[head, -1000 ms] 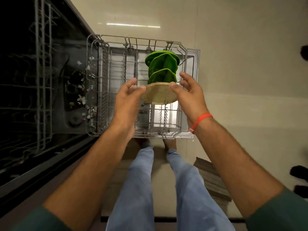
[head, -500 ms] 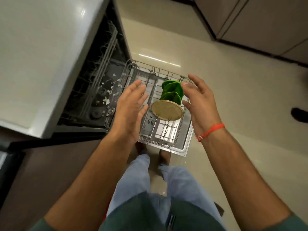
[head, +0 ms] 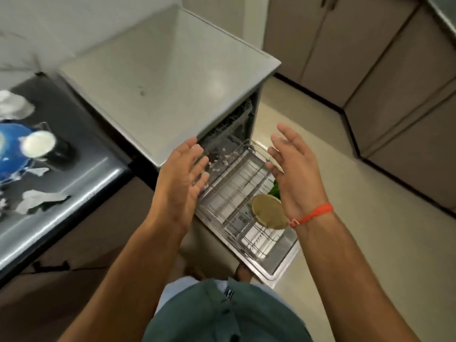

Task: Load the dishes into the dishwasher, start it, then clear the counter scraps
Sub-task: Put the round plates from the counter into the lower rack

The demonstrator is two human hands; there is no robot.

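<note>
Clearly both the left hand (head: 181,178) and right hand (head: 294,169) hang spread and empty above the dishwasher rack (head: 237,193). Green dishes (head: 275,190) hide behind the right hand beside a tan plate (head: 267,214).

I see even, soft indoor light. Glare streaks the counter edge (head: 81,193); the left side is motion-blurred, edges bowed.

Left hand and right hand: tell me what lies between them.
In the head view, the pulled-out lower rack shows in the gap between the left hand and the right hand, both empty. The tan plate stands in it, beside the right wrist.
</note>
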